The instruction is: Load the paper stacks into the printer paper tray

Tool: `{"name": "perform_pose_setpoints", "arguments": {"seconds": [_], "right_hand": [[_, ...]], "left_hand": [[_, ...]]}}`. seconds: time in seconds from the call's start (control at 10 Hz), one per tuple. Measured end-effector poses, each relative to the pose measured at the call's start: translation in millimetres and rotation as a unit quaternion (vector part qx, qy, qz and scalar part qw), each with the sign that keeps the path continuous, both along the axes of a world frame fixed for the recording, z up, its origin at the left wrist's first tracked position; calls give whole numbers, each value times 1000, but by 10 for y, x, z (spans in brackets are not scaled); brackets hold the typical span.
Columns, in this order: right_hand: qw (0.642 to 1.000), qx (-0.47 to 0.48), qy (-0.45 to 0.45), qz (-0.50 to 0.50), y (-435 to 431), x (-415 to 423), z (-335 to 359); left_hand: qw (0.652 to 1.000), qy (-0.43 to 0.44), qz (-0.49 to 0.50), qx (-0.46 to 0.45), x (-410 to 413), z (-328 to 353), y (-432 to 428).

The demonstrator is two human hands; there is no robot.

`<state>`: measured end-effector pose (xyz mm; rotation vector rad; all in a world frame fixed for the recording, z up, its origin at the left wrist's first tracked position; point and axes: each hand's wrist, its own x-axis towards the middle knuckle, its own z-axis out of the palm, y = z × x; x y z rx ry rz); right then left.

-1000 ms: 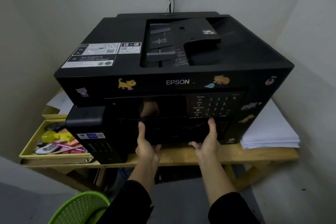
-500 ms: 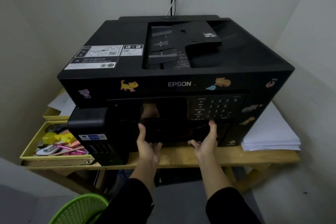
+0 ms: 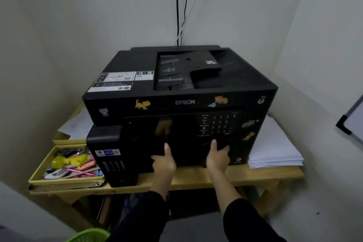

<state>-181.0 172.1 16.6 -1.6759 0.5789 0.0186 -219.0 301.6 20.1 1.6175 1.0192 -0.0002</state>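
Observation:
The black Epson printer (image 3: 243, 76) stands on a wooden table (image 3: 196, 180) in a corner. Both my hands are at its lower front, on the dark paper tray front (image 3: 188, 153). My left hand (image 3: 164, 162) shows one digit pointing up and one pointing left, the rest tucked out of sight against the tray. My right hand (image 3: 217, 157) mirrors it, with one digit up and one to the right. A white paper stack (image 3: 275, 149) lies on the table right of the printer, untouched.
A yellow tray (image 3: 42, 171) of pens and stationery sits left of the printer, with loose sheets (image 3: 76, 125) behind it. A green basket (image 3: 88, 236) is on the floor at lower left. Cables (image 3: 177, 6) run up the wall. A whiteboard edge (image 3: 353, 122) shows at the right.
Both hands went from lying flat with fingers straight up on the printer front to a turned pose with most fingers tucked away. The view has pulled back and tilted up.

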Motion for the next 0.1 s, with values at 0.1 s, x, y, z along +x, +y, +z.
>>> {"name": "perform_pose_setpoints", "arguments": {"seconds": [0.1], "right_hand": [[985,-159,-43,48,80,-217,51]], "left_hand": [[985,12,-87,147,-228,14,-159]]}}
